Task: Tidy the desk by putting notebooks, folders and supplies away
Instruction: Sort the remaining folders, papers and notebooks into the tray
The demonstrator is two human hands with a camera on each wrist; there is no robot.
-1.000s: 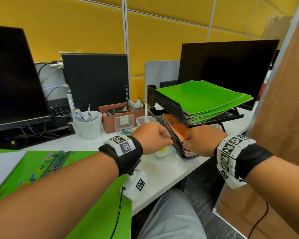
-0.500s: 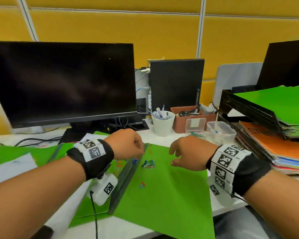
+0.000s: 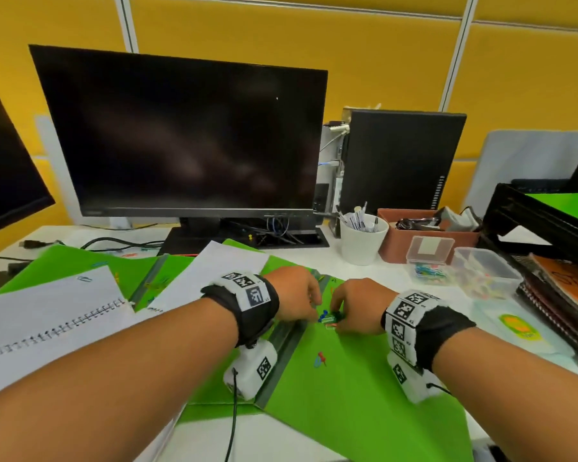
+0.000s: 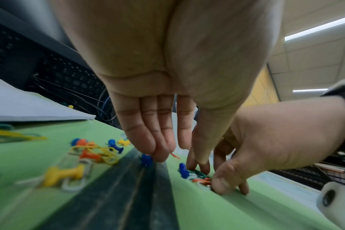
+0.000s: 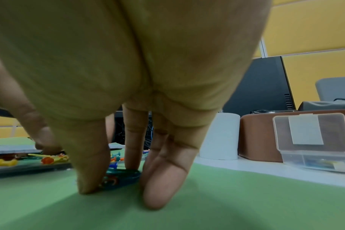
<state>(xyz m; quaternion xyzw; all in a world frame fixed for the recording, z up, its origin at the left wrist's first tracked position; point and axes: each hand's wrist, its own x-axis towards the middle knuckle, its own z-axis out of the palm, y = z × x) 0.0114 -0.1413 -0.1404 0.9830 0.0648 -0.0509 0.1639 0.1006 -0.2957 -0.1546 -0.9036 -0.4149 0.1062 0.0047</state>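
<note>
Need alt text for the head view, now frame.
Both hands, left hand and right hand, meet over a small cluster of paper clips and push pins on an open green folder; a dark monitor stands behind.

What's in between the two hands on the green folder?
In the head view, a small clump of coloured paper clips and a blue pushpin lie between the left hand and right hand on the green folder.

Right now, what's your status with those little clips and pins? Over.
Right hand gathering a clump of paper clips on the green folder. Left hand fingertips down beside a blue pin. More pins scattered left. Nothing blocking.
</note>
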